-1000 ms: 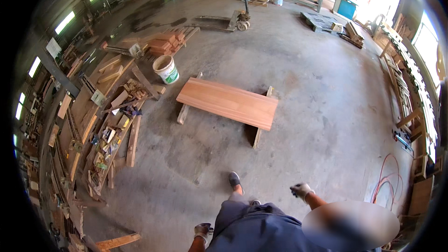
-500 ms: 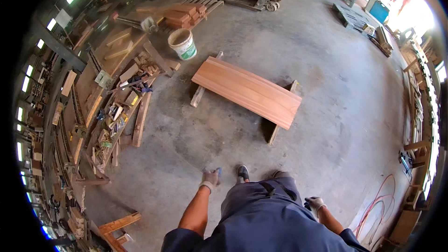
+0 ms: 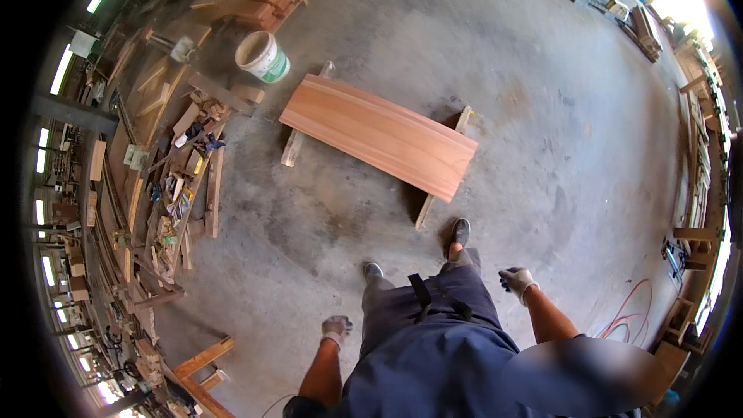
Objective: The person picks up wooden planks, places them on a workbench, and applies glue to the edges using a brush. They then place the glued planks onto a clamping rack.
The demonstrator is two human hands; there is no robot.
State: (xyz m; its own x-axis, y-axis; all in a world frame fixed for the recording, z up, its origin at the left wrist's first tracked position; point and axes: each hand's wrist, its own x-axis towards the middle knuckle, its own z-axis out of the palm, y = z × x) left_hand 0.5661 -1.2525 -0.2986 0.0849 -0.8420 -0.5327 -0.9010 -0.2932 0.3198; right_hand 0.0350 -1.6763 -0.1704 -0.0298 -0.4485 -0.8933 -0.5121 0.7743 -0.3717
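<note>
A wide reddish wooden board (image 3: 379,135) lies flat on two thin wooden battens (image 3: 441,178) on the concrete floor, just ahead of my feet. My left hand (image 3: 336,330), in a pale work glove, hangs at my side with curled fingers and holds nothing. My right hand (image 3: 516,281), also gloved, swings free beside my hip with fingers loosely apart. Both hands are well short of the board. My dark shoes (image 3: 460,232) step toward its near edge.
A white and green bucket (image 3: 262,56) stands left of the board's far end. Scrap timber and offcuts (image 3: 182,162) crowd the left side. Stacked planks (image 3: 267,0) lie beyond the bucket. A red hose (image 3: 627,317) coils at the right.
The board has come nearer and larger in view as I walked toward it. My arms have swung: the left hand dropped back to my side, the right moved forward.
</note>
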